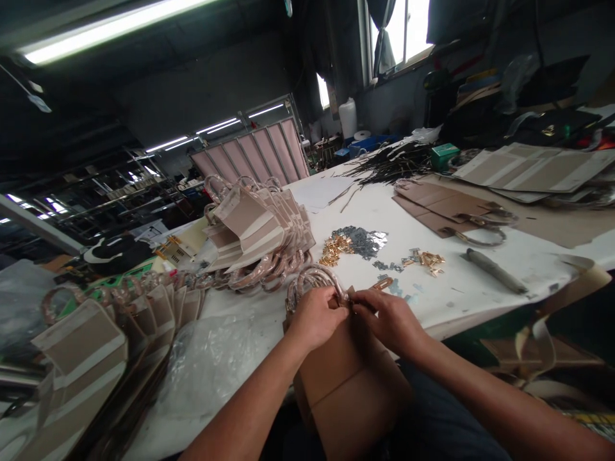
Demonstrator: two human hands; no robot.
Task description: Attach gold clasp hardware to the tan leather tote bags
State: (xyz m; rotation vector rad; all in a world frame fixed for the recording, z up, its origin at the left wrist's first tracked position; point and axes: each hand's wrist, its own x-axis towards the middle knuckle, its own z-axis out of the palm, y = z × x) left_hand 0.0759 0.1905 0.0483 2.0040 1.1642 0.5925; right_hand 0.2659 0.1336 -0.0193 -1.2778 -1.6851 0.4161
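Observation:
A brown handbag panel (336, 378) hangs over the near edge of the table, in front of my body. Handles (317, 276) wrapped in clear plastic curve up from its top. My left hand (319, 314) is closed on the panel's top edge beside the handle's end. Close to it, my right hand (389, 317) pinches at the same spot; what lies between its fingertips is too small and hidden to name. Just beyond the hands lie gold metal pieces (335, 250), grey metal plates (360, 241) and a brown strap piece (383, 283).
Stacked handbag panels with handles (259, 224) stand left of centre; more panels (86, 352) lean at the left by a crumpled plastic bag (211, 358). On the right are flat brown panels (446, 205), a grey rod-like tool (494, 270) and black strips (389, 160).

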